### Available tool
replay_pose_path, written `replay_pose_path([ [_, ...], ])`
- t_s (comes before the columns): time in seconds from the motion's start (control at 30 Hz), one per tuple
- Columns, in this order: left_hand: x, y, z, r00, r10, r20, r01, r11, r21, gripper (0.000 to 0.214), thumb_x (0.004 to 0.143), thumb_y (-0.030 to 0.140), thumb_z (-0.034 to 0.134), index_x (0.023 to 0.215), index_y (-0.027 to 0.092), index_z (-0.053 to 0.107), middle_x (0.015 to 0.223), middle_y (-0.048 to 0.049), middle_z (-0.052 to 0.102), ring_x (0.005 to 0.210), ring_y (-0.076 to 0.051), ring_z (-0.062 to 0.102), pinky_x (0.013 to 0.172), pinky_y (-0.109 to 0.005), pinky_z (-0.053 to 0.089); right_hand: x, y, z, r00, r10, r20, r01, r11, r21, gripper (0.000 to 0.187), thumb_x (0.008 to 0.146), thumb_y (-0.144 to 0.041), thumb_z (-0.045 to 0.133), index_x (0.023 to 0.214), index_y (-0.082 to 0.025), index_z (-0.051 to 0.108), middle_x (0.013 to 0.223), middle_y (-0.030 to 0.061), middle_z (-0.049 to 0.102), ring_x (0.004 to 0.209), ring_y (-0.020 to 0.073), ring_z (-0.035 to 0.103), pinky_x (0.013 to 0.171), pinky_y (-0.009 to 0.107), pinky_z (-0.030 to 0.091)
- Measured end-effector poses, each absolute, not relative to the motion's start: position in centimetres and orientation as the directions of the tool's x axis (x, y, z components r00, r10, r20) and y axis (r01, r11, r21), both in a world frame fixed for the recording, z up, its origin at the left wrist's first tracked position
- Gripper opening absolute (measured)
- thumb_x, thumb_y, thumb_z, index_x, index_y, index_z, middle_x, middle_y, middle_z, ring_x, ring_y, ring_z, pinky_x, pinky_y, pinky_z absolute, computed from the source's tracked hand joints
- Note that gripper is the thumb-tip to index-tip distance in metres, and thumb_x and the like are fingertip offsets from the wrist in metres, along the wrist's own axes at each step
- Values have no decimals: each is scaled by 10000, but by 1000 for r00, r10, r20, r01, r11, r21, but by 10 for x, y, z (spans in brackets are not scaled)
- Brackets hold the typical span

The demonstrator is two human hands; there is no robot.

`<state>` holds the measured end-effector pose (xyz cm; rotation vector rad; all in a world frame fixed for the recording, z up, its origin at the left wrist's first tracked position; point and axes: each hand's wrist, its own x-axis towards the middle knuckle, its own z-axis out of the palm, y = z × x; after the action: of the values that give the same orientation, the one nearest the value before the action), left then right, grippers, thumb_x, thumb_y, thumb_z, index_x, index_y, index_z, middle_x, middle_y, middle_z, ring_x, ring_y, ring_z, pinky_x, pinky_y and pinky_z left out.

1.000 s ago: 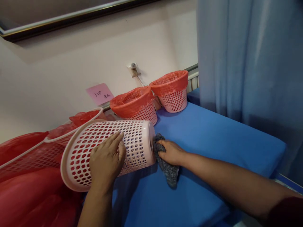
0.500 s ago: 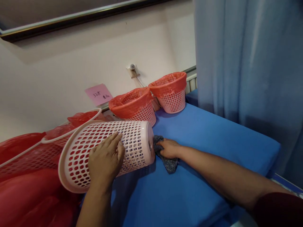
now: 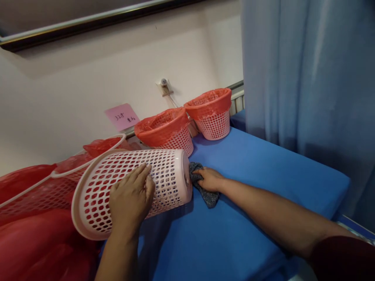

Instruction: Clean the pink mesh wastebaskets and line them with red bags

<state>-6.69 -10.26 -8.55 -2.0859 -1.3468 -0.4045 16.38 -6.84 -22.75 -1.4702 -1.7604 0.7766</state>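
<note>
A pink lattice basket (image 3: 164, 171) lies on its side on the blue padded surface (image 3: 258, 171), its open mouth toward me at the left. My left hand (image 3: 131, 199) rests flat on its side wall, fingers stretched over the holes. My right hand (image 3: 209, 179) is closed on a grey cloth (image 3: 206, 195) and presses it against the basket's round bottom.
Two upright pink baskets lined with red bags (image 3: 166, 130) (image 3: 211, 111) stand at the wall behind. Another basket with red bags (image 3: 43, 187) lies at the left. A pink note (image 3: 122, 116) hangs on the wall. A blue curtain (image 3: 307, 78) hangs at the right.
My right hand has drawn the cloth slightly upward along the basket's bottom, and less cloth hangs below it. The left hand and basket stay in place.
</note>
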Motion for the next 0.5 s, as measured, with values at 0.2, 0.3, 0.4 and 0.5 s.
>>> replay_pose_path([
  [0.2, -66, -103, -85, 431, 723, 540, 898, -289, -331, 461, 1016, 325, 343, 1314, 187, 667, 1391, -120, 669, 1256, -323, 638, 967, -500, 453, 161, -86, -208, 80, 836, 543, 397, 473, -786, 576, 919, -248, 553, 1490, -246, 477, 1384, 88, 547, 1290, 205, 539, 1140, 362, 410],
  [0.3, -66, -102, -86, 431, 721, 542, 898, -285, -335, 459, 1017, 327, 340, 1313, 195, 665, 1406, -118, 658, 1261, -325, 635, 963, -500, 455, 159, -90, -206, 14, 825, 565, 383, 518, -765, 554, 897, -232, 576, 1448, -264, 531, 1357, 79, 558, 1247, 209, 569, 1117, 363, 433],
  [0.4, -66, -102, -86, 429, 716, 551, 899, -279, -337, 458, 1023, 335, 334, 1308, 197, 665, 1408, -112, 657, 1261, -318, 635, 958, -488, 454, 162, -84, -212, -28, 949, 313, 467, 289, -835, 533, 867, -204, 598, 1397, -257, 592, 1274, 75, 623, 1193, 224, 606, 1109, 375, 439],
  [0.5, -65, -102, -86, 434, 713, 551, 897, -281, -343, 469, 1027, 330, 325, 1307, 173, 667, 1404, -117, 660, 1256, -322, 637, 953, -490, 451, 166, -82, -215, 35, 970, 239, 440, 200, -876, 541, 860, -199, 601, 1400, -224, 591, 1290, 87, 637, 1219, 228, 598, 1127, 381, 422],
])
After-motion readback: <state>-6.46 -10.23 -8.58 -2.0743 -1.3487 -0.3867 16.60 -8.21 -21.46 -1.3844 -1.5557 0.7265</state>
